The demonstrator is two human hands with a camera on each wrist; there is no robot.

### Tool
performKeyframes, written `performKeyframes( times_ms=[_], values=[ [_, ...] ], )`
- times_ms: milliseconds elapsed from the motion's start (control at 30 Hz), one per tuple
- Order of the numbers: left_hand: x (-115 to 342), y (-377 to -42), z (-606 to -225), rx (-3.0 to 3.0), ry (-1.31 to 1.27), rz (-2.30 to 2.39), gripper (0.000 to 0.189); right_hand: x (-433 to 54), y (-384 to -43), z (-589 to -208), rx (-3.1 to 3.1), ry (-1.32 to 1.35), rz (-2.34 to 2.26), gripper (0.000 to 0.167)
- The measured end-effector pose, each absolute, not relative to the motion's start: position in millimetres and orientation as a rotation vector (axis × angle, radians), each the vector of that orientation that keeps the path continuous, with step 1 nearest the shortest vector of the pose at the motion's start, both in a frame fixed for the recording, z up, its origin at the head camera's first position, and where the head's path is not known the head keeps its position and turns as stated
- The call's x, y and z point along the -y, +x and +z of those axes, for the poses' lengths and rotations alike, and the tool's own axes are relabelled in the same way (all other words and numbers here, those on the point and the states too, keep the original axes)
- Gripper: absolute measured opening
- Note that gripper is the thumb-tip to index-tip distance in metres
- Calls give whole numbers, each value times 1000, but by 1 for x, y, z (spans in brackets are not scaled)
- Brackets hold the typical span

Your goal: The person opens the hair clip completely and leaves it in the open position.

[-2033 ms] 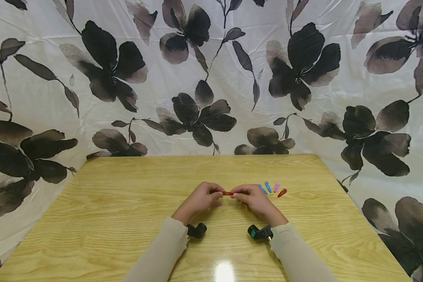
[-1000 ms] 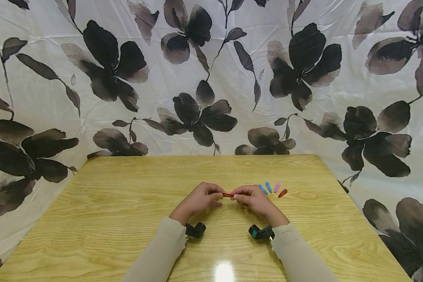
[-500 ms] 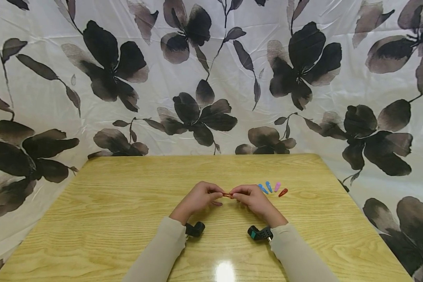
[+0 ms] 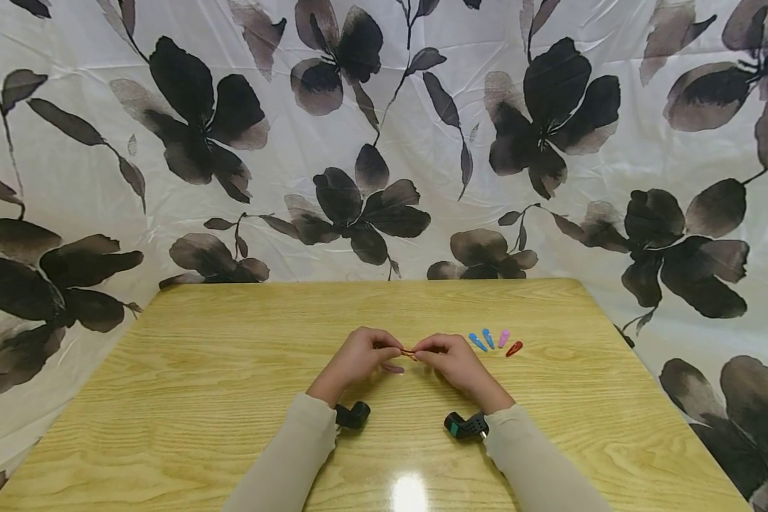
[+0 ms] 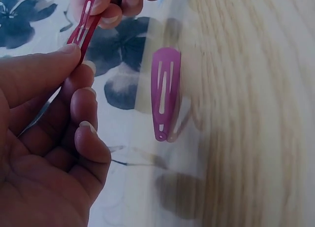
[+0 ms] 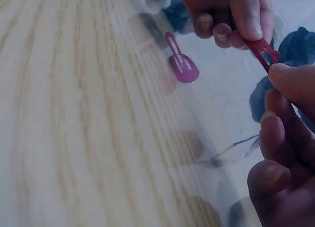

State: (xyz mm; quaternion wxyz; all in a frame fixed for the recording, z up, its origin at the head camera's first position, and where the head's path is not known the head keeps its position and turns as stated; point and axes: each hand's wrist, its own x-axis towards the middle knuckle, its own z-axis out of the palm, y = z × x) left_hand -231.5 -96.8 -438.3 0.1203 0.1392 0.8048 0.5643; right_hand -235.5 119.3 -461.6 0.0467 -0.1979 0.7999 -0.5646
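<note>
Since the earlier frames, the right hand has been shifted slightly towards the left hand, and less red is left showing between the fingertips. By this the nearer of two glossy teardrop-shaped blue hair clips has been fully uncovered. A slim, slotted, metal-looking red snap clip is held above the table, pinched by thumb and fingers of both hands; it seems to be getting worked between them, with the handling unfinished.

To the right of the held clip, the blue pair is laid out with a light-pink teardrop clip and a shiny dark-red teardrop clip; none is touched.

By the left wrist view, slots in the held clip are revealed, as is a slotted magenta clip lying below it. From the head, only a pinkish sliver is seen there; whether finger or clip cannot be told.
</note>
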Motion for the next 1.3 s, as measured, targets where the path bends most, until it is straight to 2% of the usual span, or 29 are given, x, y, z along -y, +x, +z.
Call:
performKeyframes(
  times_ms=[367,900,1300],
  values=[
    [101,-234,-440,-2627,411,1445,6,-114,-242,-468,-2541,-584,-1658,13],
    [106,-237,-446,-2767,439,1326,10,-99,-246,-469,-2710,-564,-1563,6],
    [108,-241,-449,-2838,465,1206,11,-90,-246,-471,-2785,-511,-1444,7]
  ],
)
